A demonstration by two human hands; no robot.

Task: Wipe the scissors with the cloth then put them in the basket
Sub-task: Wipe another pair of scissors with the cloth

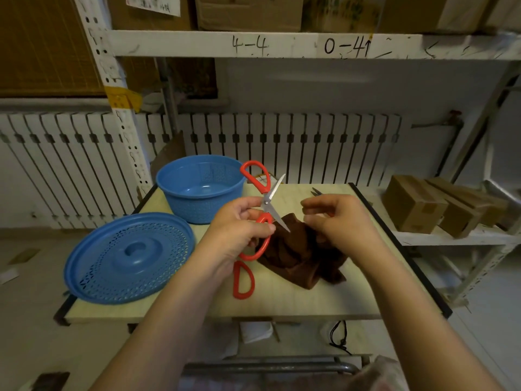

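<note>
My left hand point(239, 224) grips the lower red handle of a pair of scissors point(266, 203) and holds them above the table. Their blades are spread wide in an X, with one tip over the brown cloth point(298, 258). The cloth lies crumpled on the table to the right of the scissors. My right hand point(335, 218) is over the cloth's far edge with curled fingers; what they hold is hidden. The blue basket point(174, 182) stands at the table's back left, with nothing in it.
A blue perforated lid point(127, 258) lies at the front left of the table point(296, 303). A second red handle loop point(242, 279) lies below my left hand. Dark scissor tips point(315, 191) show behind my right hand. Cardboard boxes point(414, 204) sit on a shelf at the right.
</note>
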